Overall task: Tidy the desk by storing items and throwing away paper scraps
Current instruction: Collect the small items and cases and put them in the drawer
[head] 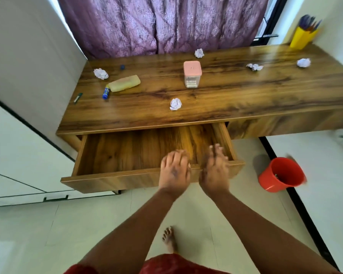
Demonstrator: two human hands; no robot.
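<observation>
The wooden desk [245, 99] has its drawer [115, 177] pulled out, and nothing shows inside it. My left hand [174, 171] and my right hand [214, 171] hover side by side over the drawer's front edge, blurred, fingers loosely extended, holding nothing. On the desktop lie several crumpled paper balls, the nearest [175, 104] at the front middle, another [100, 73] at the left. A yellow pouch [124, 83], a blue glue stick [106, 92], a pink-lidded box [192, 74], a small blue cap [122, 67] and a green pen-like item [78, 97] also lie there.
A red bucket [282, 176] stands on the floor right of the drawer. A yellow pen holder [302, 37] sits at the desk's far right corner. A purple curtain [156, 24] hangs behind the desk, and white cupboards [18, 135] flank the left side. My bare foot [169, 241] stands on the tiled floor.
</observation>
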